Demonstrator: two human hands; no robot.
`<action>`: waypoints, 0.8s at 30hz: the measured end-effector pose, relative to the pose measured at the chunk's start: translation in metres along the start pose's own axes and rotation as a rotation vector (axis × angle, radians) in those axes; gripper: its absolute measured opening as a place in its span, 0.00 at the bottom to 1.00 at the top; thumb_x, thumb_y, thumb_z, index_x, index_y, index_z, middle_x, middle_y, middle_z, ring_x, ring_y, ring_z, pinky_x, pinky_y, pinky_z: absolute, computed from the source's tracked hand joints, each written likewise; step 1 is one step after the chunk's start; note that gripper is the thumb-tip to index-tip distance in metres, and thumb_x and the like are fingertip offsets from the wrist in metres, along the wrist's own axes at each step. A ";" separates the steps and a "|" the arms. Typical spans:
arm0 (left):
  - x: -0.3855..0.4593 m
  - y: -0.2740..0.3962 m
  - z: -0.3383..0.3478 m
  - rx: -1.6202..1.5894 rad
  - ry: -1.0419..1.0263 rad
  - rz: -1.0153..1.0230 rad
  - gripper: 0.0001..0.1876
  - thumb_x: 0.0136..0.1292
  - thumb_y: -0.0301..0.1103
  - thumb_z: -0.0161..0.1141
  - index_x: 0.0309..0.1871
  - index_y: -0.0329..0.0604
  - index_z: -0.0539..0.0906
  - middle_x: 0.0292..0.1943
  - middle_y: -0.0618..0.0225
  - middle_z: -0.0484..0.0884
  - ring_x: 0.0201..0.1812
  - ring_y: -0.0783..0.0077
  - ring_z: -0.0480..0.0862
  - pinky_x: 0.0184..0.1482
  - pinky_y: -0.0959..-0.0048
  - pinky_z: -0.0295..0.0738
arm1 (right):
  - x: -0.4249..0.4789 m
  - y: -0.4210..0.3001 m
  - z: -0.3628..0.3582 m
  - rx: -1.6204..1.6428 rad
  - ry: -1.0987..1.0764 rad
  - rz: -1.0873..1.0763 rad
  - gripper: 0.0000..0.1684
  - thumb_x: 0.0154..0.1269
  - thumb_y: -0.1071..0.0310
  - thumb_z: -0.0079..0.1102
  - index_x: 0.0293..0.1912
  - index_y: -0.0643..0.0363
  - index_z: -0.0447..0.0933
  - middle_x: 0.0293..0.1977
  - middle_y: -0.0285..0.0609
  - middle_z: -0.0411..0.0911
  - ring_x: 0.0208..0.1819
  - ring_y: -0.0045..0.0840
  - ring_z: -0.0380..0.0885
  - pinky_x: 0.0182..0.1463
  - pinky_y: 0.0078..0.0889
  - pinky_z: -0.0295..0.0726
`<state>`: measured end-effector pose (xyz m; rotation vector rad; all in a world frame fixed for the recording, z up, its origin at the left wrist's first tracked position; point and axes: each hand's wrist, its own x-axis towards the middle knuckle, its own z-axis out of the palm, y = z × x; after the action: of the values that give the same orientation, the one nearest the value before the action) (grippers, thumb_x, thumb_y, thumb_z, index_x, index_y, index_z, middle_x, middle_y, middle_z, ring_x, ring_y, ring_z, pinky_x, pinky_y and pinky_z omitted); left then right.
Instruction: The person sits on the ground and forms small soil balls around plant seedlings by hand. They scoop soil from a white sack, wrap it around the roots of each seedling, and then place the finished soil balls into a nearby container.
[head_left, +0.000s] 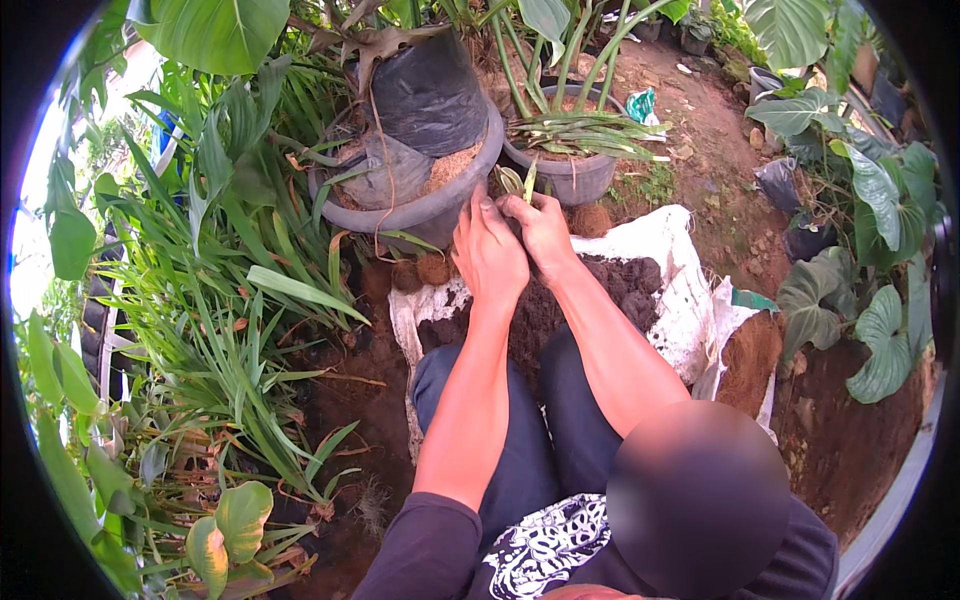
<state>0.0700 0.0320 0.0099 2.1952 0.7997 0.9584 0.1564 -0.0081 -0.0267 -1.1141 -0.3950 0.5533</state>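
Observation:
My right hand (546, 232) grips a small plant cutting (529, 184) with narrow, pale-edged leaves, pinched between thumb and fingers. Right beside it, my left hand (489, 253) has its fingertips near the cutting and the rim of a large dark plastic pot (491, 154); what those fingers hold is hidden. Beneath my forearms, dark potting soil (622, 281) is heaped on a white woven sack (679, 330) in front of my knees. A bundle of long green-and-cream cuttings (574, 133) lies across a smaller grey pot (574, 178).
Inside the large pot rests a black plastic grow bag (427, 94). Coconut husk pieces (589, 220) lie by the smaller pot. A second sack holds brown fibre (750, 360) on the right. Dense strappy foliage (240, 375) crowds the left; broad-leaved plants (877, 187) line the right.

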 end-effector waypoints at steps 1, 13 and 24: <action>0.001 -0.009 -0.001 -0.166 -0.030 -0.080 0.31 0.85 0.51 0.29 0.77 0.40 0.69 0.71 0.51 0.75 0.70 0.44 0.74 0.73 0.51 0.65 | -0.001 -0.009 0.010 -0.088 0.033 0.004 0.16 0.73 0.65 0.58 0.45 0.72 0.83 0.40 0.45 0.86 0.43 0.27 0.83 0.53 0.32 0.80; 0.018 -0.033 -0.007 -1.261 -0.317 -0.818 0.33 0.82 0.64 0.31 0.66 0.50 0.77 0.65 0.65 0.78 0.68 0.64 0.77 0.72 0.53 0.69 | -0.010 -0.032 0.004 0.161 -0.274 0.228 0.17 0.72 0.62 0.64 0.49 0.67 0.86 0.46 0.46 0.87 0.48 0.29 0.86 0.56 0.34 0.83; 0.005 -0.004 -0.011 -1.157 -0.435 -0.707 0.28 0.79 0.58 0.48 0.70 0.49 0.76 0.64 0.68 0.80 0.64 0.64 0.80 0.65 0.56 0.74 | -0.016 -0.021 0.018 -0.206 0.108 -0.231 0.29 0.69 0.53 0.69 0.55 0.72 0.80 0.43 0.50 0.87 0.46 0.32 0.86 0.56 0.34 0.79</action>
<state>0.0626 0.0414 0.0150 0.9286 0.5158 0.3594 0.1380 -0.0117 -0.0010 -1.2698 -0.4867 0.2513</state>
